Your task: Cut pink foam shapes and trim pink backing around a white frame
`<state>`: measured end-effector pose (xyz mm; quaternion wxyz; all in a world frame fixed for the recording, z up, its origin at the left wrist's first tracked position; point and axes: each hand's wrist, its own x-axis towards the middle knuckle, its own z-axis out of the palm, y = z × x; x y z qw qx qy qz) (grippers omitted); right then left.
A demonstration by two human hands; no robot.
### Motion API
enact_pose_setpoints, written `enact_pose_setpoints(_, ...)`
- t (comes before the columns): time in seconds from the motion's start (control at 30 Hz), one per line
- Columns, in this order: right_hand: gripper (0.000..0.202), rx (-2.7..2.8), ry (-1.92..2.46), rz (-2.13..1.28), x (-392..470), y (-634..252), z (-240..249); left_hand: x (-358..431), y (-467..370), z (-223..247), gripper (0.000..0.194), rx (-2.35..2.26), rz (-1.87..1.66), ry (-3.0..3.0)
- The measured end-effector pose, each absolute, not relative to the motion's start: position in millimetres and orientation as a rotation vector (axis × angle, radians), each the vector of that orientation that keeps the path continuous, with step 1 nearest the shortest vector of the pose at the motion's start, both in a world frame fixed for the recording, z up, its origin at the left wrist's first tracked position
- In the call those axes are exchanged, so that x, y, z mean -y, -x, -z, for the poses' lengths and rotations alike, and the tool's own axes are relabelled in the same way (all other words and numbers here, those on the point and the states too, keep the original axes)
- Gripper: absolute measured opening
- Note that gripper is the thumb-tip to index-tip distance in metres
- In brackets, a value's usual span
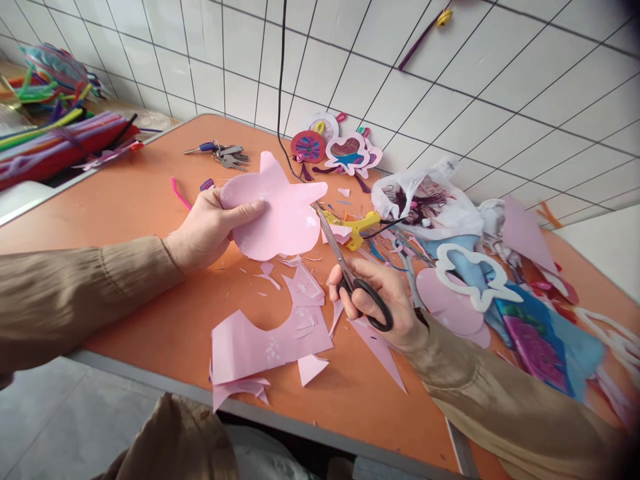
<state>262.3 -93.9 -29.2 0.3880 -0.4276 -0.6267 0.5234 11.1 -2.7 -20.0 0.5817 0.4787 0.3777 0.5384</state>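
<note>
My left hand (213, 223) pinches the left edge of a pink paper shape (280, 217), thumb on top. The shape has rounded lobes and two narrow points at its upper right, and is held above the orange table. My right hand (383, 293) grips black-handled scissors (334, 240), fingers in the loops. The blades point up and left, and their tips are at the right edge of the pink shape. Below lie a large curved pink offcut (250, 350) and several small pink scraps (313, 368).
Keys (230, 155) lie at the back of the orange table (140, 200). Decorated paper tags (309, 147) are near the tiled wall. Yellow-handled scissors (360, 229), a plastic bag (440, 207) and a white flower-shaped frame (470, 283) crowd the right side. Pipe cleaners (60, 143) fill the far left.
</note>
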Motion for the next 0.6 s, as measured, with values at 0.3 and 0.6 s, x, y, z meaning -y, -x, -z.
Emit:
enact_pose_setpoints(0.3,0.059,1.595,1.122,-1.312,94.0,-262.6,30.2,2.7,-11.3,20.4,0.04,-0.89,-1.264,-1.118)
enact_pose_setpoints(0.6,0.058,1.602,1.123,-1.32,94.3,-265.2,32.5,3.0,-11.6,19.6,0.042,-0.896,-1.261,-1.116)
